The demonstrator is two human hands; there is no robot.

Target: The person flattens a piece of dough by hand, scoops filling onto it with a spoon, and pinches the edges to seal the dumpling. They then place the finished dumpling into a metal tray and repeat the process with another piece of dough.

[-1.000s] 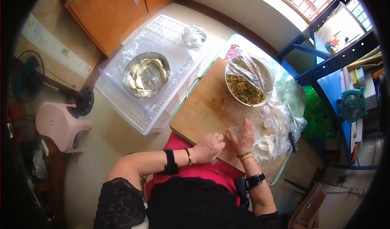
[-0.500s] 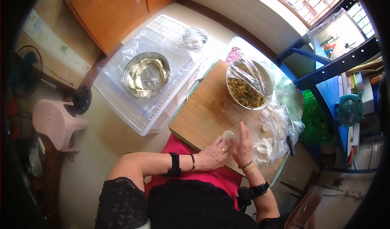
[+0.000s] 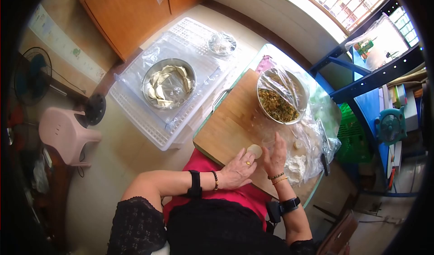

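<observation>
A thin round dough wrapper [image 3: 255,151] is at the fingertips of my left hand [image 3: 237,170]. Those fingers close over its near-left edge, with the thumb pointing away from it. Just to the right, my right hand [image 3: 275,157] is raised, thumb and fingers apart, with nothing in it. Both hands are over the near part of the wooden board [image 3: 226,127]. A heap of white flour [image 3: 296,169] lies to the right of my right hand. Beyond it is a small piece of dough [image 3: 298,144]. A metal bowl of chopped filling [image 3: 279,106], partly under plastic film, stands farther back.
Left of the board, a white plastic crate [image 3: 156,137] bears a metal bowl [image 3: 145,94] with several folded dumplings [image 3: 160,76]. Crumpled plastic film [image 3: 312,157] and a black-handled tool [image 3: 325,164] lie at the right edge. A pink stool [image 3: 68,128] stands at left.
My right hand has moved off the dough wrapper, and its fingers have spread. The wrapper now shows as a fuller disc by my left fingertips. The view has shifted slightly.
</observation>
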